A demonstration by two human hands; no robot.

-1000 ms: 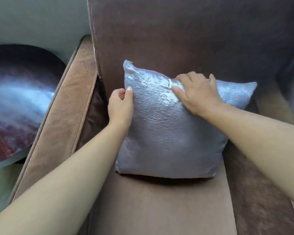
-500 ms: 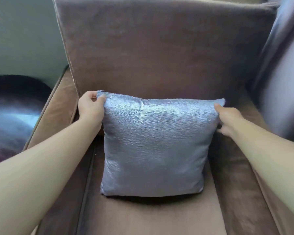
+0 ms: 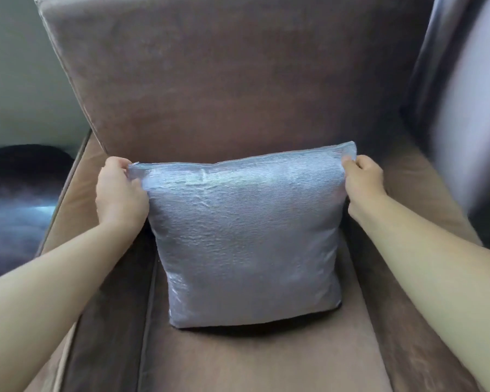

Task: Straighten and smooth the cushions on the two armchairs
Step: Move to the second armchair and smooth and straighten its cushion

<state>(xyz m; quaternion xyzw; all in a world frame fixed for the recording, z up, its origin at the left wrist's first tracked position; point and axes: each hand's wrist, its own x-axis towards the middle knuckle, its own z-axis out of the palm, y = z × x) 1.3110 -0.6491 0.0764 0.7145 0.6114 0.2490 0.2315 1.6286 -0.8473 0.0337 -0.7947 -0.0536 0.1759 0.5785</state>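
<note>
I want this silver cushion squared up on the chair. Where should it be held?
By the two top corners, one from each side, as the left hand and right hand pinch the cushion now. It stands upright against the armchair back, leaving those corners free.

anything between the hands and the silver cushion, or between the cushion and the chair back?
Nothing visible. The left hand and right hand each pinch a top corner of the silver cushion. It stands on the seat against the backrest; no object shows between them.
</note>
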